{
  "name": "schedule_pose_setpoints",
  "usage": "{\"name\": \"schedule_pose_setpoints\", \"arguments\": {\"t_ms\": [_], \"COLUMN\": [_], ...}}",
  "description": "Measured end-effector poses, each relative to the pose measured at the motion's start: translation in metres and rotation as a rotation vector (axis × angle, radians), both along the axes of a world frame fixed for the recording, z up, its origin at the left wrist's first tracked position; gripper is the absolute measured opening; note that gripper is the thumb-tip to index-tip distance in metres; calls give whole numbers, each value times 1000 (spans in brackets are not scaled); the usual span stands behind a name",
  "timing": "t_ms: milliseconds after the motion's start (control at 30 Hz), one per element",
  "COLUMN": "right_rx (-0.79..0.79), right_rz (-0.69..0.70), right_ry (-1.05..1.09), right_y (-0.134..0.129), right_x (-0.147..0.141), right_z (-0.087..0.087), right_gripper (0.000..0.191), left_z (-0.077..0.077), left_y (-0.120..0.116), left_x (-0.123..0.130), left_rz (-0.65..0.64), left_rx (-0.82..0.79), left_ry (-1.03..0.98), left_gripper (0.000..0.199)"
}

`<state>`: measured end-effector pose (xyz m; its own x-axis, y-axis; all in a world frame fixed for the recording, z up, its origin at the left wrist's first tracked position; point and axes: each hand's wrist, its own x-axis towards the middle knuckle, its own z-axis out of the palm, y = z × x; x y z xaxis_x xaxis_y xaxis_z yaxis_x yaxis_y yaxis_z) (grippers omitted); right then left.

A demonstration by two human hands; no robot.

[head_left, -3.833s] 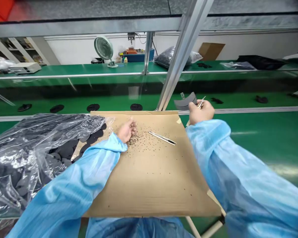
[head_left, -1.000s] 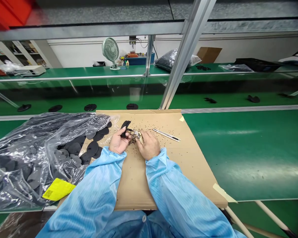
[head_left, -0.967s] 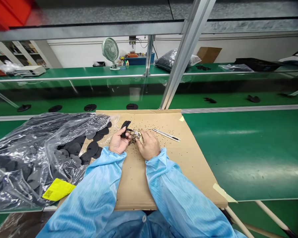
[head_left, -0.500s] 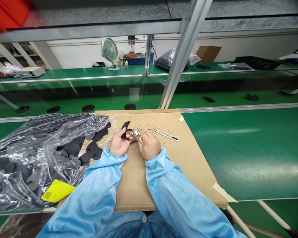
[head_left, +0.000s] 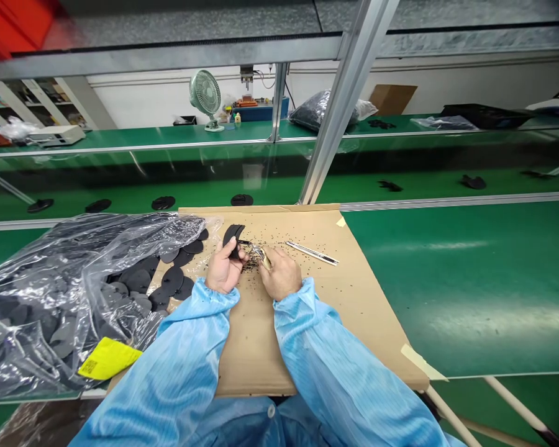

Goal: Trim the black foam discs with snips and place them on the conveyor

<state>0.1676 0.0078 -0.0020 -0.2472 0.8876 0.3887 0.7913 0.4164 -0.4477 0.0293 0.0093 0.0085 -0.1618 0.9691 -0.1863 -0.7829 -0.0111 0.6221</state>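
Between the thumb and fingers of my left hand point(head_left: 225, 268) is a black plastic disc point(head_left: 232, 238), tilted up from the board. My right hand point(head_left: 282, 273) grips a pair of cutting pliers point(head_left: 263, 257) with pale yellow handles; their metal jaws point at the disc's right side. Whether the jaws touch the disc is too small to tell. Small black scraps point(head_left: 250, 266) lie scattered on the cardboard point(head_left: 261, 347) under both hands. A slim utility knife point(head_left: 312, 253) rests to the right of my right hand.
At left, a clear plastic bag point(head_left: 41, 292) spills several black discs point(head_left: 172, 280) onto the cardboard; a yellow label point(head_left: 109, 358) lies on it. Several black parts point(head_left: 241, 200) sit on the green belt point(head_left: 279, 186) beyond. A metal post point(head_left: 340, 105) rises behind the board.
The black disc in my left hand has turned so more of its face shows. The pliers have shifted slightly at its edge. Parts on the belt have slid a little left.
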Motion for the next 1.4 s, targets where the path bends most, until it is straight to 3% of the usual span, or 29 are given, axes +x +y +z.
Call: {"name": "schedule_pose_setpoints", "arguments": {"t_ms": [433,567,733,933,1033,1200,1400], "right_rx": [54,-15,-281,-811,-947,-739,-310], "right_rz": [-2,-8,167,242,272,209,162], "right_ry": [101,132,472,1086,1235,1127,643], "right_y": [0,-1,-1,4,6,8,2], "right_x": [-2,-2,-3,-5,-5,-5,-2], "right_z": [-9,-3,3,-1,-2,-6,-1], "right_gripper": [24,23,14,35,42,39,25], "left_z": [-1,-1,-3,-4,-5,-6,-4], "left_y": [0,-1,1,4,5,4,3], "left_x": [2,3,1,-3,-6,-7,-10], "left_rz": [55,61,54,64,60,-21,-75], "left_rx": [54,47,40,23,1,17,-73], "left_ry": [65,71,18,-32,-15,-6,-24], "left_gripper": [24,24,25,22,23,23,20]}}
